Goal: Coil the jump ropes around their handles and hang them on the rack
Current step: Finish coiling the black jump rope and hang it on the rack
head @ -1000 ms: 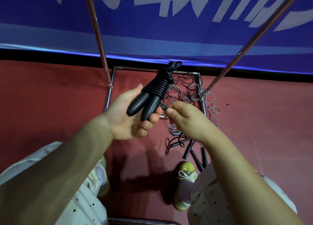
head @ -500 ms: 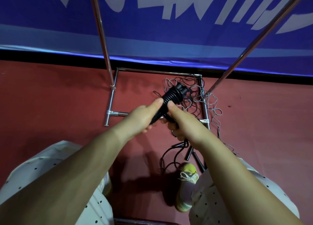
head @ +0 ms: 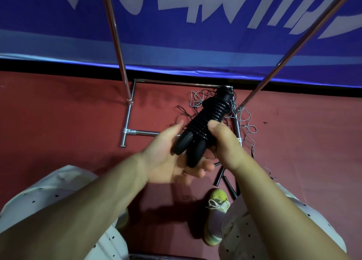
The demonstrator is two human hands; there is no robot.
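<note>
Since half a second ago the coiled jump rope [head: 203, 128] is showing far more of itself: its two black handles are now lying exposed side by side over the left palm, where earlier the hands were covering them and only the coiled end was sticking out. The left hand [head: 168, 158] is opening under the bundle, palm up, fingers nearly straight and cradling the handle ends, with the thumb lying along the bundle's left side. The right hand [head: 225, 142] is gripping the bundle from the right, thumb pressing on the coils and fingers curling underneath.

Counting: one wound bundle of two handles is being held; on the red floor [head: 58, 122] beyond it, inside the rack [head: 129, 120] base, one tangle of loose ropes [head: 244, 122] is lying, too knotted to count, with at least three black handles [head: 219, 175] poking out below the right wrist. Two slanting rack poles are rising, one on each side of the bundle. One yellow-green shoe [head: 217, 216] is showing nearer the person than the bundle.

The bundle's long axis is running diagonally, handle ends pointing toward the person and left, the coiled end pointing away and right, toward the rack's far right corner.
</note>
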